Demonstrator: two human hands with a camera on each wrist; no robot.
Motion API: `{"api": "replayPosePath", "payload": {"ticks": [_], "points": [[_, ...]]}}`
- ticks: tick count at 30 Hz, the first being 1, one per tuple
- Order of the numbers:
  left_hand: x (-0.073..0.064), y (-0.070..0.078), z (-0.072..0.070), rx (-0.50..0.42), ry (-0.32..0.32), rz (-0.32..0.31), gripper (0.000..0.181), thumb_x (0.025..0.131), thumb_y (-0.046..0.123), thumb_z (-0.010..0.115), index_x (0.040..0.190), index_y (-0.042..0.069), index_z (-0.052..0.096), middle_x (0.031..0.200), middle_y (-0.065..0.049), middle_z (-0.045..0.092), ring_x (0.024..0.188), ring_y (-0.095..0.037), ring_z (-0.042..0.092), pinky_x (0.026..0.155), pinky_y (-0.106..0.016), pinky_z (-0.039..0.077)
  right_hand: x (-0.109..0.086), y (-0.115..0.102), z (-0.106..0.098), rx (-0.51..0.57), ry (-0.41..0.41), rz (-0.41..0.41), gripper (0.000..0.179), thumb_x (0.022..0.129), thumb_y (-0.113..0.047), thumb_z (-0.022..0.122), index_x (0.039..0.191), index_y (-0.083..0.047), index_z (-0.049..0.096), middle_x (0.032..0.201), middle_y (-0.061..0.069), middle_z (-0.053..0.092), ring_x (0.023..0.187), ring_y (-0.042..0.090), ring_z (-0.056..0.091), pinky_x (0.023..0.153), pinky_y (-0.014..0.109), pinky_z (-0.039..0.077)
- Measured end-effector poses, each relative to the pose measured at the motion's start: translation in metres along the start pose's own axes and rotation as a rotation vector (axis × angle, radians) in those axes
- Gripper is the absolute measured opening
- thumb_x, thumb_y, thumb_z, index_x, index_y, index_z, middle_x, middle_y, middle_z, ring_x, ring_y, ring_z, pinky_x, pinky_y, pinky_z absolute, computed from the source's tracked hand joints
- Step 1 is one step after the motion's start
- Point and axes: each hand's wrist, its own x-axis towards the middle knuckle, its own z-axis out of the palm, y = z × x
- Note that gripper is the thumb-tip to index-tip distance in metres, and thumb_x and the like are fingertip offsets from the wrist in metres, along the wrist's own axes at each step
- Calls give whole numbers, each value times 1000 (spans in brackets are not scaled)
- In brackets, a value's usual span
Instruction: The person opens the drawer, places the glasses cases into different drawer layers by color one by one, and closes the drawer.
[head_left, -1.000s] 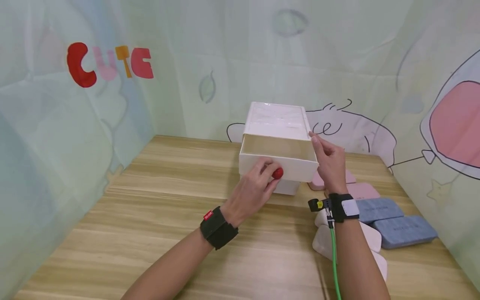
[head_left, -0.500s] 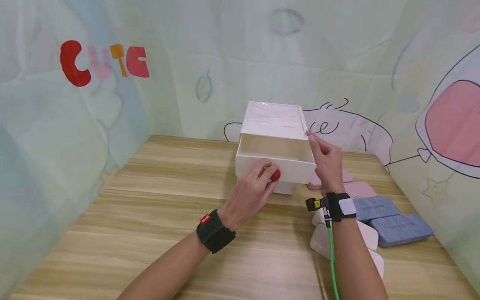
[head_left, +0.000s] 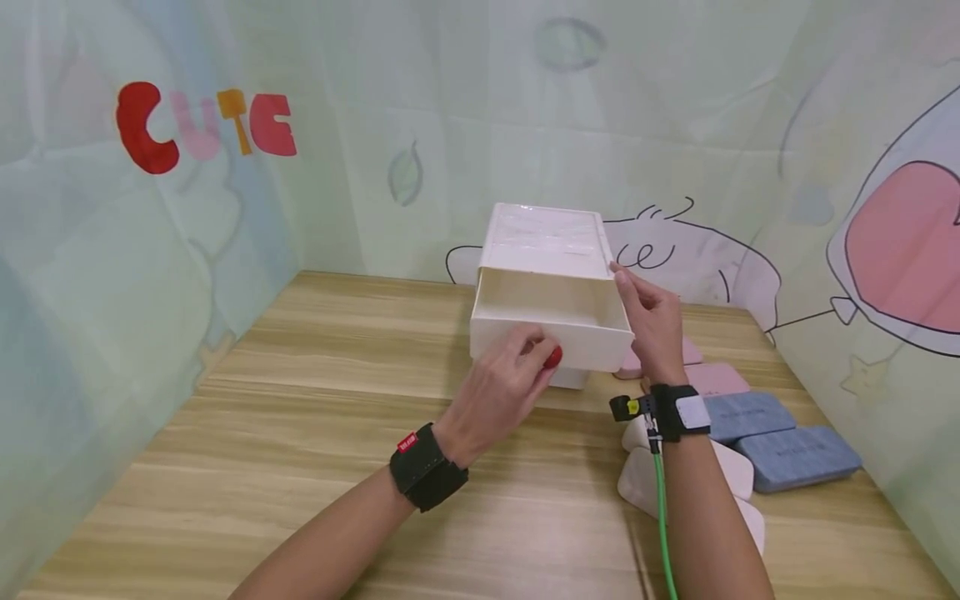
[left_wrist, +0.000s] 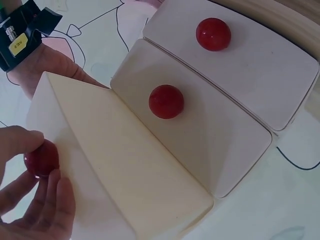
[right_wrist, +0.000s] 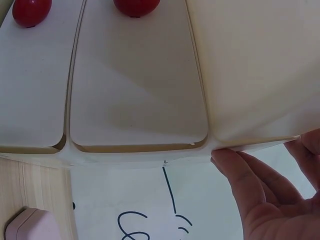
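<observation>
Left hand (head_left: 498,379): thumb and fingers pinching the round red knob (head_left: 553,357) on the drawer (head_left: 588,343). Right hand (head_left: 654,325): fingers and thumb holding the right front edge of the white box (head_left: 547,240), though how firmly they are pressing I cannot tell from these angles

Drawer standing partway out of the box's top slot, its front facing the person, its inside showing cream

Handling, by judgement: drawer looking light, its thin walls fairly stiff but likely creasing under a hard squeeze; knob shining, so perhaps slippery, yet offering the best hold at the front; box looking light too, the side edge serving as a fair place for steadying it

Farther out: two closed lower drawers (left_wrist: 200,140) sitting beneath, each carrying a knob alike. Pink blocks (head_left: 718,379), blue blocks (head_left: 802,460) and white blocks (head_left: 637,483) lying on the table (head_left: 262,417) to the right, the forearm partly covering the white ones

Writing: big letters (head_left: 232,102) spelling CUTE on the backdrop cloth (head_left: 352,92); red tag (head_left: 407,442) on the left wristband (head_left: 427,468) carrying letters too small for reading; blue blocks bearing dark lettering, also illegible
</observation>
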Motion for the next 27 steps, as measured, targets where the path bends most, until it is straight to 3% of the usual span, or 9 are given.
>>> {"api": "replayPosePath", "payload": {"ticks": [18, 27], "points": [[-3, 7, -8, 52, -16, 68, 27, 90, 10, 76, 114, 0, 70, 108, -11, 65, 91, -17, 68, 86, -25, 60, 0, 0, -1, 30, -3, -1, 43, 98, -52, 62, 135, -30, 65, 144, 3, 62, 111, 18, 68, 79, 21, 59], [-4, 9, -8, 18, -16, 113, 33, 91, 5, 74, 124, 4, 71, 112, -12, 60, 88, -15, 65, 83, -20, 59, 1, 0, 0, 46, 9, -3, 43, 97, -51, 64, 134, -28, 67, 140, 6, 65, 105, 20, 68, 76, 24, 59]]}}
